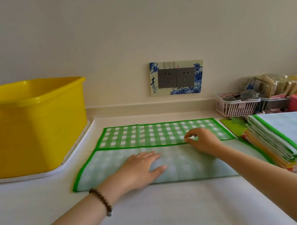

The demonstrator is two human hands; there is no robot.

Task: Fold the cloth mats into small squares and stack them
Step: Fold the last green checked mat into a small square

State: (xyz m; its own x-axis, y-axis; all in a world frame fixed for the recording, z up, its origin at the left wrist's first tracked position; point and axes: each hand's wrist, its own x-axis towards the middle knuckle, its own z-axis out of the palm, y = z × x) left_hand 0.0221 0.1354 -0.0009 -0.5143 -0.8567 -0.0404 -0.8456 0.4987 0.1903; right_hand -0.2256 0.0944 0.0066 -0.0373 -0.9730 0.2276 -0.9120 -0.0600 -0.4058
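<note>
Right grip point(202, 140) on mat point(146, 135), white countertop point(165, 207)

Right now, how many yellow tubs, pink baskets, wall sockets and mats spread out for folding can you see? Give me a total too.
yellow tub: 1
pink basket: 1
wall sockets: 2
mat spread out for folding: 1
Total: 5

mat point(158, 134): green-white check, green border | tub point(33, 126): yellow | basket point(237, 108): pink | socket plate point(177, 77): blue floral
</note>
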